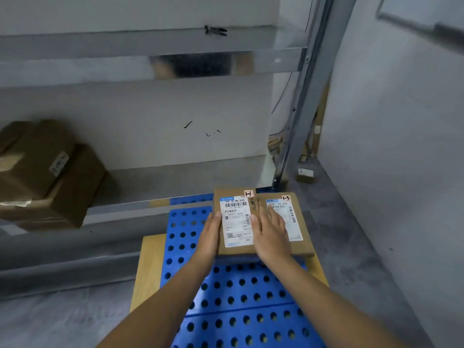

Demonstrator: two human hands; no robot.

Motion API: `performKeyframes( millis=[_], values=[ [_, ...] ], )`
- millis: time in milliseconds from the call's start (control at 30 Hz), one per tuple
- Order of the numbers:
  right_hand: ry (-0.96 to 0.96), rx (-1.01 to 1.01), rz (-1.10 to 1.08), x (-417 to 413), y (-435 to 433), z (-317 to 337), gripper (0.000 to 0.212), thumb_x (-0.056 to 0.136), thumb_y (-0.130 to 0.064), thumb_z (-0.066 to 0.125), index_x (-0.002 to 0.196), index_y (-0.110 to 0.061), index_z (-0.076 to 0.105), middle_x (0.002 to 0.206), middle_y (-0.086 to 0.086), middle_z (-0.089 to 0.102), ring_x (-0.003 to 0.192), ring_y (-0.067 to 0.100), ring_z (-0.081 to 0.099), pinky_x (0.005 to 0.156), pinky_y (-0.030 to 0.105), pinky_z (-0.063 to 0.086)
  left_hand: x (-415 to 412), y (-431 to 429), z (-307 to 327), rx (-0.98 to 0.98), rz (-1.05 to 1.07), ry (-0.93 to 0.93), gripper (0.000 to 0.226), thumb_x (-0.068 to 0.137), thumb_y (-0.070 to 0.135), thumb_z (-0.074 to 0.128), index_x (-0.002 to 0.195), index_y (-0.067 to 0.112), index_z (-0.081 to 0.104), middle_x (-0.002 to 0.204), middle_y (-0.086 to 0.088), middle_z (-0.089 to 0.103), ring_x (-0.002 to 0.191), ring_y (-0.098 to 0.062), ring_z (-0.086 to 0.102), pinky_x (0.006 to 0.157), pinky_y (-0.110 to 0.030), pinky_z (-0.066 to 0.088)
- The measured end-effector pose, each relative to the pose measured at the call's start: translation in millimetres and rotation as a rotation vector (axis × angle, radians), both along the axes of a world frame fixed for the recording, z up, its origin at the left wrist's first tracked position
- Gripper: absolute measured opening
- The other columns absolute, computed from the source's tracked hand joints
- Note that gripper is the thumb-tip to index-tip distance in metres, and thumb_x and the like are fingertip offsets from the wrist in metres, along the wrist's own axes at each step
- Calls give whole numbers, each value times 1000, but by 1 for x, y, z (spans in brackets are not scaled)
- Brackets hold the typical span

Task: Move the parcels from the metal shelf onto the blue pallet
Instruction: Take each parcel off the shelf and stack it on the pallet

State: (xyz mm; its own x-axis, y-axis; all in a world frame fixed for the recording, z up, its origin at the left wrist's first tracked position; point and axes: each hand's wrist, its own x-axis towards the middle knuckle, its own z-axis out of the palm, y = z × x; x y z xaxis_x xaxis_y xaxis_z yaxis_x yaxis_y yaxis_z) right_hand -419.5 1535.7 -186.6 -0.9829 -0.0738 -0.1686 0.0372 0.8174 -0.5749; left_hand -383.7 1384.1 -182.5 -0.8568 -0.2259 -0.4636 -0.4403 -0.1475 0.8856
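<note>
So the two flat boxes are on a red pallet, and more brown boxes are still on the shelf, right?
Not quite. The head view shows the pallet is blue, not red. The two flat boxes do lie on it, and more brown boxes are still on the shelf.

At the far end of the pallet [238, 297], left parcel [236, 222] and right parcel [298, 222] lie side by side, seemingly touching. Left hand [209, 237] beside the left parcel; right hand [270, 234] across their seam. Stacked boxes [45, 172] sit on the metal shelf [175, 182], far left.
</note>
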Motion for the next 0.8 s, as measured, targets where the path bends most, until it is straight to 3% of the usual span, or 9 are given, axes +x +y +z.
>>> performKeyframes(
  millis=[133, 367, 533, 700, 800],
  values=[
    [-4, 127, 27, -2, 2, -16, 63, 96, -61, 8, 154, -35, 3, 162, -7, 7, 148, 18, 4, 120, 43, 7, -5, -1, -12, -13, 1, -34, 50, 97, 60, 37, 134, 31, 56, 123, 2, 70, 109, -13, 68, 97, -34, 51],
    [82, 199, -18, -5, -14, -26, 75, 96, -60, 17, 154, -21, -10, 159, -1, 13, 142, 22, 15, 115, 45, 10, -13, -4, -24, -3, 0, -60, 54, 97, 60, 40, 140, 30, 52, 127, 2, 68, 116, -17, 65, 107, -44, 45],
    [94, 203, 27, -4, -11, -30, 78, 94, -64, 19, 154, -21, -6, 161, -1, 8, 143, 22, 12, 116, 46, 9, -12, -10, -35, 22, -8, -123, 51, 96, 64, 38, 127, 32, 62, 108, 5, 76, 98, -11, 73, 83, -30, 52],
    [75, 225, 70, -4, -9, -31, 75, 94, -65, 17, 154, -24, -1, 160, 0, 7, 141, 23, 7, 115, 46, 6, -10, -16, -35, 35, -39, -122, 59, 89, 69, 50, 131, 29, 60, 110, 1, 76, 103, -17, 72, 101, -43, 51],
    [48, 232, 84, -3, -8, -28, 74, 95, -64, 18, 154, -24, 0, 161, 1, 6, 144, 26, 7, 116, 47, 5, -5, -15, -28, 13, 5, -103, 72, 85, 61, 62, 144, 22, 49, 113, -2, 75, 103, -18, 72, 99, -41, 54]
  ],
)
